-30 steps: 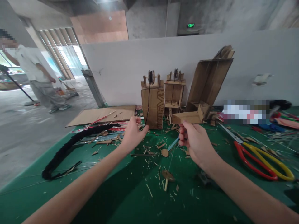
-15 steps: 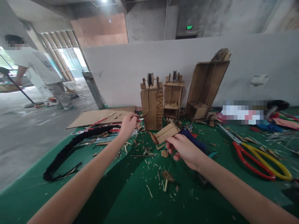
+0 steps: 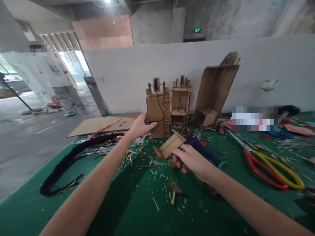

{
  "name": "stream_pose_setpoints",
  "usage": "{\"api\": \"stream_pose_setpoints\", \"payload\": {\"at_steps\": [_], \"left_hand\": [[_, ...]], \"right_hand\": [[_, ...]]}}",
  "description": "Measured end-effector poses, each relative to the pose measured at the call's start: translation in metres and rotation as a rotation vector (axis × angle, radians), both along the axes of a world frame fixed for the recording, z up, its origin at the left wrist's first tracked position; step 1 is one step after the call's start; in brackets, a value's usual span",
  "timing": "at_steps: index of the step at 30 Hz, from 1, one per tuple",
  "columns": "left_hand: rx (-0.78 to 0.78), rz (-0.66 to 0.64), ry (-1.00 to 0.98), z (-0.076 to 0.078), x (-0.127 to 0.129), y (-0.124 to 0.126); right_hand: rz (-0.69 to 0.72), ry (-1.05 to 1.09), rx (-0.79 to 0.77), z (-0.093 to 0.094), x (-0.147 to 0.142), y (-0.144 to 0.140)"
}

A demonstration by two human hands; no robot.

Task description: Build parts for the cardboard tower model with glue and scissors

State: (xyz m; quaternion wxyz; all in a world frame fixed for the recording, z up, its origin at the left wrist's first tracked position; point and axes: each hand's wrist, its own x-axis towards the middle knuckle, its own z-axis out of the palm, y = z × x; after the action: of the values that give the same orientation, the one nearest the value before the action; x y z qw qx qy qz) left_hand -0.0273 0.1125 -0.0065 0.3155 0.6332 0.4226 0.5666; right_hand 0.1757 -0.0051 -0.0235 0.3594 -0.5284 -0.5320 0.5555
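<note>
My left hand reaches to the near left side of an upright cardboard box, thumb and fingers apart; I cannot tell whether it touches the box. A spool sits on an axle between two uprights on that box. From it a dark cord hangs down the front and curves toward my left hand. Lower down, my right hand pinches the edge of a small folded cardboard piece, tilted above the green table. Beneath that hand lies a brown disc with a short stick.
Behind stand a smaller cardboard box with a spool and a tall open cardboard box. Large scissors with red and yellow handles lie right. A black fuzzy strip curves at left. Scraps litter the green table. Another person stands far left.
My left hand has opened from a pinch at the cord and now sits against the box's side in view. The cord's bend has shifted right. My right hand still holds the cardboard piece.
</note>
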Motion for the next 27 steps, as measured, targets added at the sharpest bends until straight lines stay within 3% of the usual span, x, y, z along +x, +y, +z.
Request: {"api": "stream_pose_setpoints", "payload": {"at_steps": [4,11,20,27], "left_hand": [[0.074,-0.033,0.213,0.0,0.001,0.001],[0.166,0.064,0.375,0.002,0.014,-0.006],[0.211,0.129,0.257,0.01,0.025,-0.019],[0.209,0.133,0.19,0.02,0.029,-0.03]], "right_hand": [[-0.013,0.022,-0.011,-0.001,0.0,0.0],[-0.062,0.104,-0.05,-0.003,-0.002,0.0],[-0.178,0.203,-0.047,-0.01,-0.003,0.004],[-0.164,0.269,0.012,-0.014,-0.004,0.004]]}}
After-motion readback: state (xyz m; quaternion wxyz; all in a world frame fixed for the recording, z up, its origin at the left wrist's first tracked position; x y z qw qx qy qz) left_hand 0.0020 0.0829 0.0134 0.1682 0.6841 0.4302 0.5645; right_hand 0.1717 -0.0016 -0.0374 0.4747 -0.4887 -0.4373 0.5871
